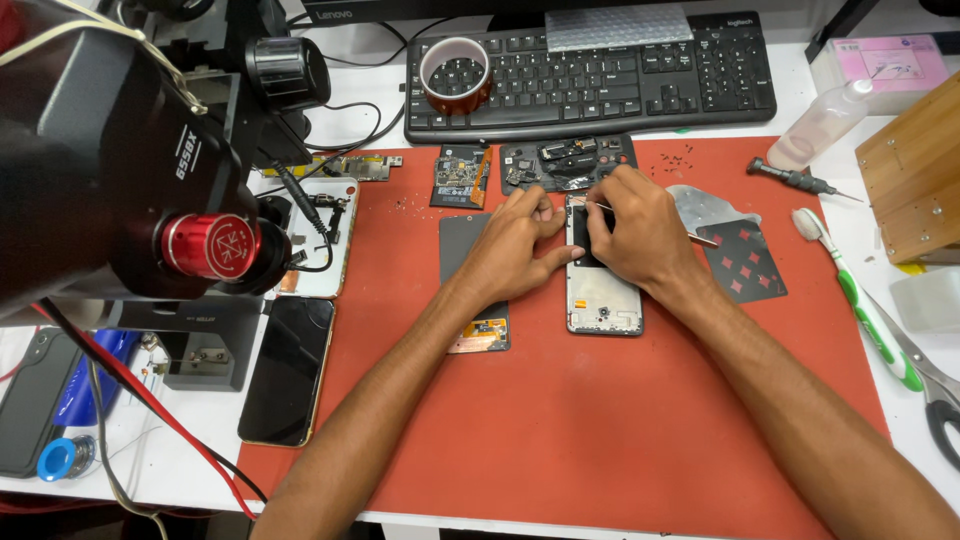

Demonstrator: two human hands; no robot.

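We look down at an opened, white-framed smartphone chassis (pixel 603 295) lying flat near the middle of a red rubber work mat (pixel 600 430), its long side running away from us; the lower half shows pale inner metal with a small round hole and a row of tiny parts along the bottom edge, while the upper half is covered by the hands. The left hand (pixel 515 245) rests on the mat beside the chassis, fingers loosely spread, with the thumb and forefinger touching the frame's left edge and top corner. The right hand (pixel 640 230) sits over the upper part of the chassis, fingers drawn together and pinching thin metal tweezers (pixel 597 204) at the top edge. Just left of the chassis, partly under the left wrist, lies a dark rectangular display panel with an orange flex strip (pixel 478 330) at its near end. Beyond the hands lie a dark phone midframe with loose parts (pixel 565 162) and a small black and orange circuit board (pixel 460 177). To the right lies a black playing card with red diamond pips (pixel 745 262). At the far right corner stands a pale box with a pink rectangular label (pixel 885 62), and a roll of amber tape (pixel 455 75) sits on a black keyboard (pixel 620 85).
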